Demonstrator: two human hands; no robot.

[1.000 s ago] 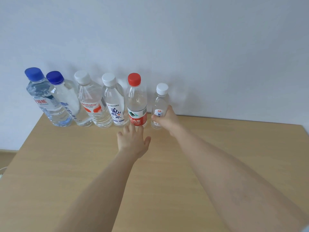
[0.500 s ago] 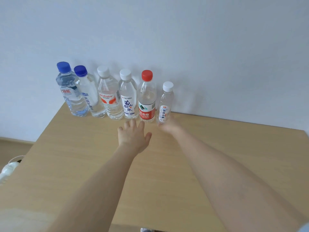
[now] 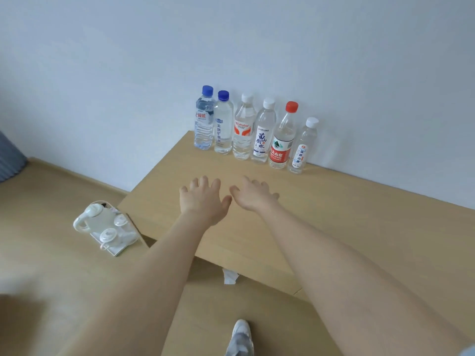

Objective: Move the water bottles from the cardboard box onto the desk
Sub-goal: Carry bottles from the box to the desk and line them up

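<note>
My right hand (image 3: 253, 197) no longer grips the small bottle (image 3: 301, 147). A second ago its fingers were round the label; now it has come back toward me and hovers over the bare surface (image 3: 347, 227), fingers spread and slack, holding nothing. My left hand (image 3: 203, 199) is just beside it, thumbs nearly meeting. It is loose and empty as it was before, only drawn back with the other. The small bottle stands upright on its own at the right end of the row, white cap on, close against the wall (image 3: 359, 73). With it there are six bottles (image 3: 243, 134) lined up along the back of the surface: two with blue caps at the left, two with white caps, the red-capped bottle (image 3: 282, 140), then the small one, each just beside or touching its neighbour. My head has also swung left and down, so the floor (image 3: 46, 214), a white kettle (image 3: 95, 219) with cups on a tray, and the toe of my shoe (image 3: 240, 335) have come into view. I read this as one placement finished and both hands free for the next. The cardboard box is nowhere in view, so I cannot tell whether any bottles are left in it. I judge that the turn toward the floor is me looking for it.
</note>
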